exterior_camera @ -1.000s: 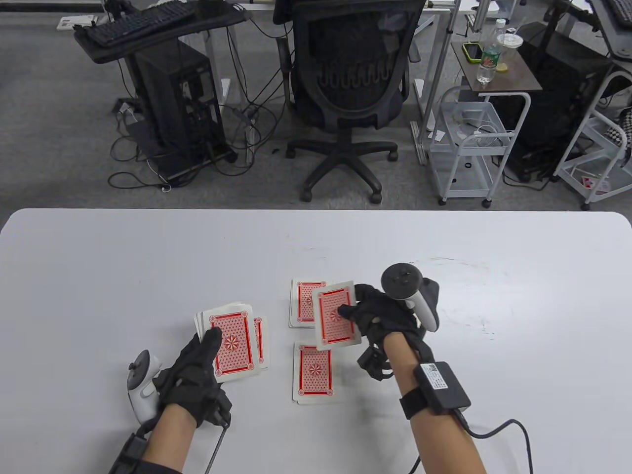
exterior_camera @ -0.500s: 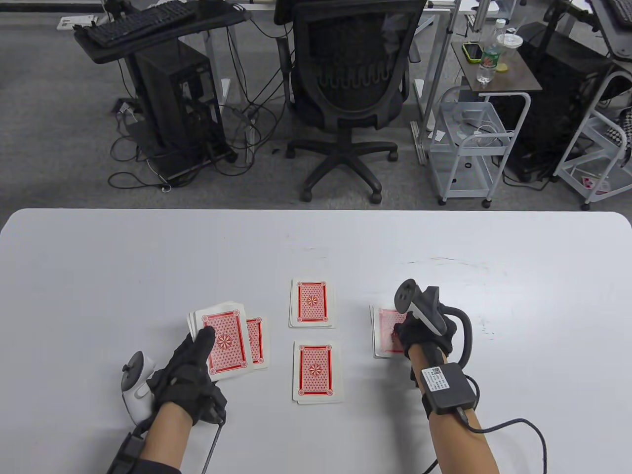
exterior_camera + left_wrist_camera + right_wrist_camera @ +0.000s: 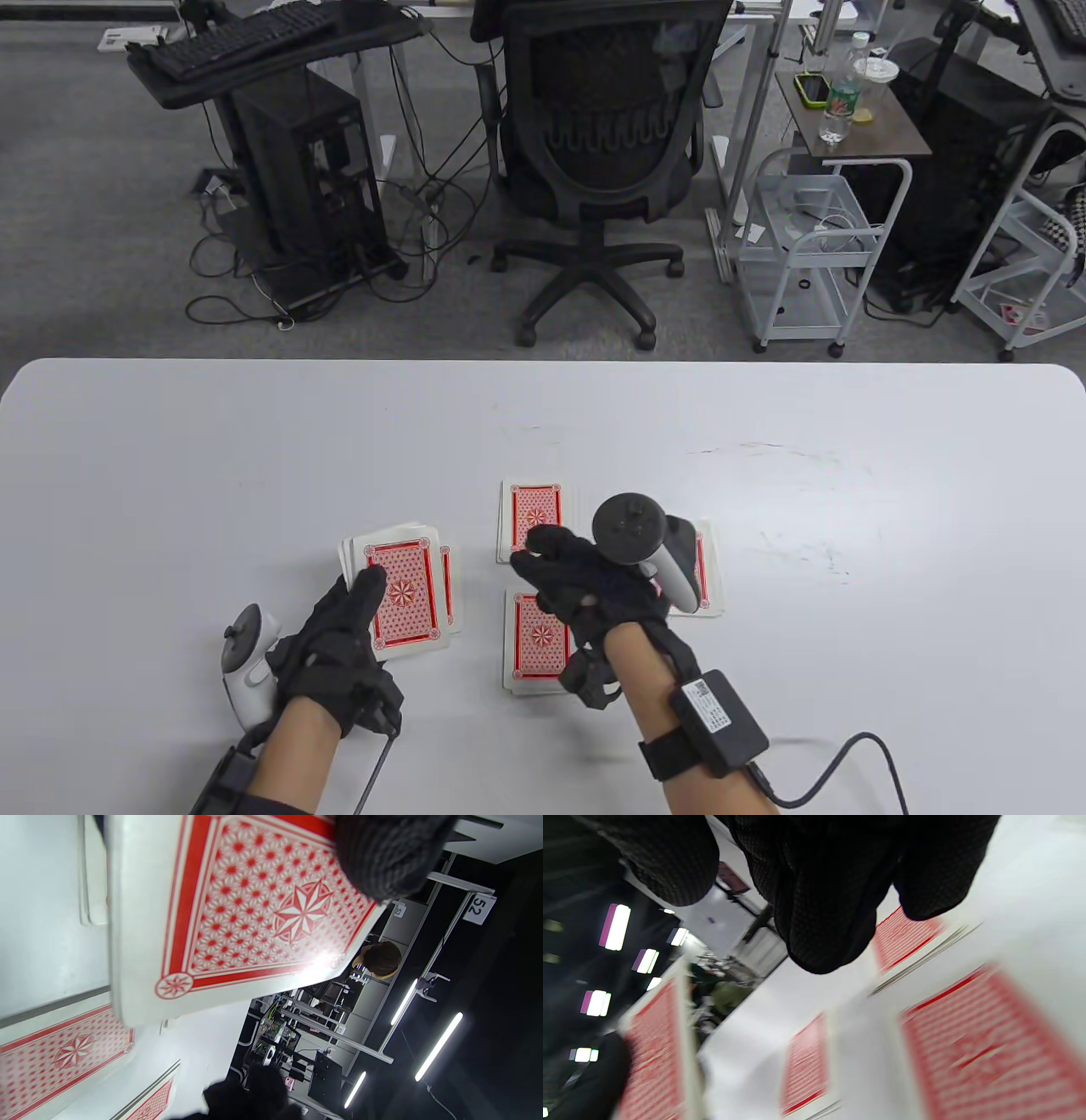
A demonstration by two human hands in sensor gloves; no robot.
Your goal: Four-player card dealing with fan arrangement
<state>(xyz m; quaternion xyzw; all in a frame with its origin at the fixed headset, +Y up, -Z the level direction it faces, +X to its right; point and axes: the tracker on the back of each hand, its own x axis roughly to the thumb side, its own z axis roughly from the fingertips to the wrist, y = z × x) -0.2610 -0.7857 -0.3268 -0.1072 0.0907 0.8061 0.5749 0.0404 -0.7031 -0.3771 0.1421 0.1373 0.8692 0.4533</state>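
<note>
My left hand [image 3: 356, 598] grips the red-backed deck [image 3: 405, 594] just above the table, thumb [image 3: 382, 857] across its top card [image 3: 237, 912]. A dealt pile [image 3: 450, 586] peeks out from under the deck's right side. Three more face-down piles lie on the white table [image 3: 212, 475]: a far one [image 3: 536, 512], a near one [image 3: 533, 647] and a right one [image 3: 708, 577], half hidden by my right tracker. My right hand [image 3: 547, 556] hovers over the middle piles, fingers [image 3: 818, 899] loosely bent and holding no card, a short way right of the deck.
Beyond the table's far edge stand an office chair [image 3: 607, 153], a computer tower [image 3: 310, 178] and a white cart [image 3: 810, 246]. A cable [image 3: 857, 755] trails from my right wrist box across the table's near right part.
My right hand carried a card to the right pile, let it go there, then swung back left toward the deck with nothing in it. The left hand barely shifted.
</note>
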